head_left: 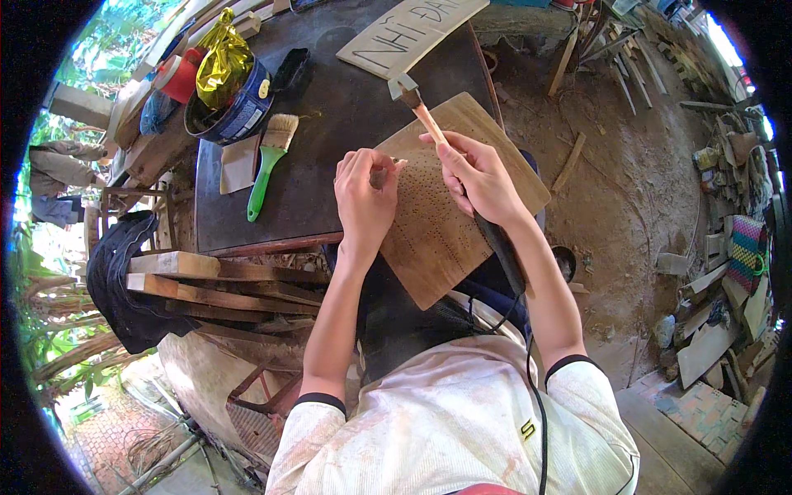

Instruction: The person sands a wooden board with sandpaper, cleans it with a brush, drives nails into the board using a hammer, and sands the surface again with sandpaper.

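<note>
My right hand (478, 177) grips a hammer (426, 117) by its wooden handle, the metal head raised over the far edge of a brown wooden board (445, 264). The board lies tilted across my lap and the table edge, marked with many small dark dots in curved rows. Above the board's left side is my left hand (367, 194), thumb and fingertips pinched together. Something small and pale shows at its fingertips, too small to name. A dark strap-like piece with a black cable (532, 371) hangs beside my right wrist.
On the dark table (330, 124) are a green-handled paintbrush (270, 161), a black brush (291, 70), a blue tub (239, 120) with gold foil, a red container (177, 76) and a lettered board (404, 37). Timber pieces (206, 280) lie stacked left; scrap wood (709, 346) lies right.
</note>
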`<state>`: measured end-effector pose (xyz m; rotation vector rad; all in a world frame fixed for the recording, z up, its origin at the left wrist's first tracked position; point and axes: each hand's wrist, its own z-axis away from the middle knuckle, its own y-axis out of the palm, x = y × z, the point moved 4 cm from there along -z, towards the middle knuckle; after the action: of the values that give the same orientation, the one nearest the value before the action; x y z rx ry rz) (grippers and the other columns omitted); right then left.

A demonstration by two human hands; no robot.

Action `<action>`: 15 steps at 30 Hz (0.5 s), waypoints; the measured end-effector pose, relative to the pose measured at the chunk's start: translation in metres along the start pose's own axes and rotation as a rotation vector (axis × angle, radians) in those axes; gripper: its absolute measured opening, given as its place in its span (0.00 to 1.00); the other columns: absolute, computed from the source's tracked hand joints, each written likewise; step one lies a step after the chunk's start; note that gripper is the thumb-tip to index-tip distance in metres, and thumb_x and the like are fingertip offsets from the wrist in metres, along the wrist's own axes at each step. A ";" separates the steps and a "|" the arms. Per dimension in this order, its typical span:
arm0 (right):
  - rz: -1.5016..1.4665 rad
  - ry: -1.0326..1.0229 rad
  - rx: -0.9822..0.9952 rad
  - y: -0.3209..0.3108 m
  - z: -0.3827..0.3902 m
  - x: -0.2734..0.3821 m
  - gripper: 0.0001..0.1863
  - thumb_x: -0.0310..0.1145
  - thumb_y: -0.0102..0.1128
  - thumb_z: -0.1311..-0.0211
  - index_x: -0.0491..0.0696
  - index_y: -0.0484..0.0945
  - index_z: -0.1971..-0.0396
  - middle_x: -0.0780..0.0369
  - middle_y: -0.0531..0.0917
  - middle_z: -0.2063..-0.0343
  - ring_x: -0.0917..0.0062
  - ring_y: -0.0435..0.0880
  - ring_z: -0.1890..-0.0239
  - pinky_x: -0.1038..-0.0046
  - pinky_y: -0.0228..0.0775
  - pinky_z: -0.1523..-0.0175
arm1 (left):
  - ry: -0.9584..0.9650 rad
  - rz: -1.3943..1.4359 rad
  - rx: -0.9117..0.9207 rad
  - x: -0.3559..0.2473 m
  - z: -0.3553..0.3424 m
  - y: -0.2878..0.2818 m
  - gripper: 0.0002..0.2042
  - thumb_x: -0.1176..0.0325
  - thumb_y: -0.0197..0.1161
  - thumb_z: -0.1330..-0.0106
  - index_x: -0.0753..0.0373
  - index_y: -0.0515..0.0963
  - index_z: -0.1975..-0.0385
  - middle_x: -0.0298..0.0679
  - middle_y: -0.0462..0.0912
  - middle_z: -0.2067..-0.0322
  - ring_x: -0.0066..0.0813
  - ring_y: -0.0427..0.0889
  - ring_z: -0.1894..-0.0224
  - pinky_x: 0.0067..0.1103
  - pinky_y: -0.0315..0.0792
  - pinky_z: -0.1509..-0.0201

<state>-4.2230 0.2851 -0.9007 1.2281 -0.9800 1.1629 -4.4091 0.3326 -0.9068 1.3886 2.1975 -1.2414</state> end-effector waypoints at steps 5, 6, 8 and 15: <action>0.015 -0.013 0.004 0.000 0.000 0.000 0.24 0.46 0.53 0.14 0.41 0.77 0.34 0.74 0.71 0.80 0.92 0.65 0.86 0.82 0.57 0.82 | 0.018 -0.018 -0.005 0.000 0.002 -0.002 0.10 0.75 0.80 0.40 0.64 0.82 0.68 0.39 0.87 0.68 0.38 0.85 0.63 0.31 0.78 0.55; 0.013 -0.011 0.002 -0.001 0.000 0.000 0.24 0.46 0.53 0.14 0.41 0.77 0.34 0.74 0.71 0.80 0.92 0.65 0.86 0.82 0.57 0.82 | -0.021 -0.017 -0.012 0.000 0.001 -0.003 0.09 0.75 0.80 0.40 0.63 0.82 0.68 0.39 0.88 0.68 0.38 0.86 0.63 0.30 0.78 0.55; 0.023 -0.017 0.005 -0.001 -0.001 0.001 0.24 0.45 0.53 0.14 0.41 0.77 0.35 0.74 0.70 0.81 0.92 0.65 0.86 0.82 0.57 0.82 | -0.017 -0.011 -0.002 0.000 0.001 -0.002 0.09 0.75 0.79 0.40 0.63 0.83 0.67 0.39 0.88 0.67 0.37 0.86 0.63 0.30 0.79 0.54; 0.005 -0.020 0.002 -0.001 0.000 -0.001 0.24 0.45 0.53 0.14 0.42 0.78 0.35 0.73 0.71 0.79 0.92 0.66 0.85 0.82 0.57 0.81 | -0.019 -0.023 0.053 0.001 -0.001 -0.002 0.09 0.75 0.78 0.38 0.64 0.86 0.61 0.40 0.89 0.65 0.36 0.89 0.60 0.29 0.81 0.52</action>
<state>-4.2221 0.2852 -0.9021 1.2418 -0.9972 1.1574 -4.4109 0.3334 -0.9054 1.3691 2.1891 -1.3240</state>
